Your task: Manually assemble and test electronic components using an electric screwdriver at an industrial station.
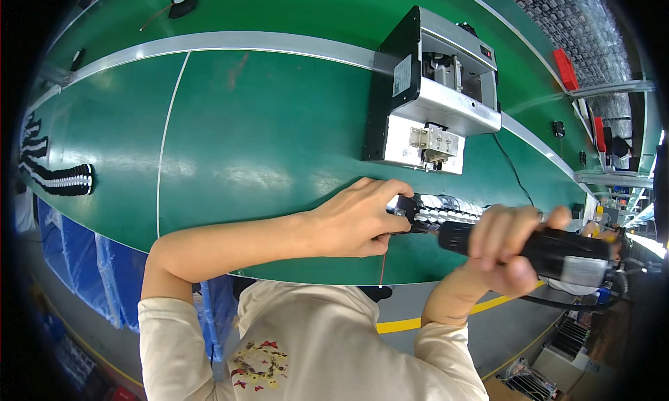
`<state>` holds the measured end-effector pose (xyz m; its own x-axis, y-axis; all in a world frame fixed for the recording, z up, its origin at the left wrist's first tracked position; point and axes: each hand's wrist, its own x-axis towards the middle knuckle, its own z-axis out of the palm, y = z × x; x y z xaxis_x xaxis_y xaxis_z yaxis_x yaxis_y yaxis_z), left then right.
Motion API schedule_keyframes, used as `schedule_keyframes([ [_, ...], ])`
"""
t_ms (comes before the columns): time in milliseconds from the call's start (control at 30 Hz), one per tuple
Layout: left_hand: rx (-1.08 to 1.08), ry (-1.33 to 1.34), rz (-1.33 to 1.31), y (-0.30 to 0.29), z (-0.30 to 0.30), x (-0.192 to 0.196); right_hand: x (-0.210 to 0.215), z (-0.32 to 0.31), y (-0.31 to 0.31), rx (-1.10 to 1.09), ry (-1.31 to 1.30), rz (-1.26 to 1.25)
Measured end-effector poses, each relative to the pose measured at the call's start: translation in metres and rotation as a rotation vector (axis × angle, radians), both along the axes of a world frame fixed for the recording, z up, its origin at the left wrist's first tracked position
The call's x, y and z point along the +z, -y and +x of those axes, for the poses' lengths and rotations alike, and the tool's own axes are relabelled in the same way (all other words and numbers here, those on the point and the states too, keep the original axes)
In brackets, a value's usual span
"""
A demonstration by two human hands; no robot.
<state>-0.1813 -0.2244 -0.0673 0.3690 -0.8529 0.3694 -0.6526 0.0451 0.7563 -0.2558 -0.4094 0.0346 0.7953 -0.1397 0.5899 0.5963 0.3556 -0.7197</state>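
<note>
My left hand (352,220) is closed on a small black part with a shiny silver face (404,206), at the near end of a row of similar black and silver parts (449,207) on the green bench. A thin red wire (382,270) hangs below the fingers toward the bench edge. My right hand (505,249), slightly blurred, is wrapped round a black electric screwdriver (568,256). The tool lies nearly level, its front end pointing left at the part. Whether its tip touches the part I cannot tell.
A silver and black bench machine (446,104) stands just beyond my hands, with a black cable (514,169) to its right. Another row of black and white parts (66,180) lies at the far left. A round-faced black part with a wire (182,3) lies beyond the metal rail (279,43).
</note>
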Motion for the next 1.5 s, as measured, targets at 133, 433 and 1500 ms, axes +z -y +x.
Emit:
schedule_keyframes([
  [133, -0.081, 0.01, 0.059, -0.017, 0.014, 0.023, 0.024, 0.007, 0.019, -0.117, 0.127, -0.017],
  [433, 0.565, 0.321, 0.022, -0.077, 0.148, 0.031, 0.011, 0.01, 0.015, -0.245, 0.066, -0.022],
  [1500, 0.597, 0.164, 0.137, -0.121, 0.091, 0.035, 0.008, 0.006, 0.01, -0.272, -0.005, 0.017],
])
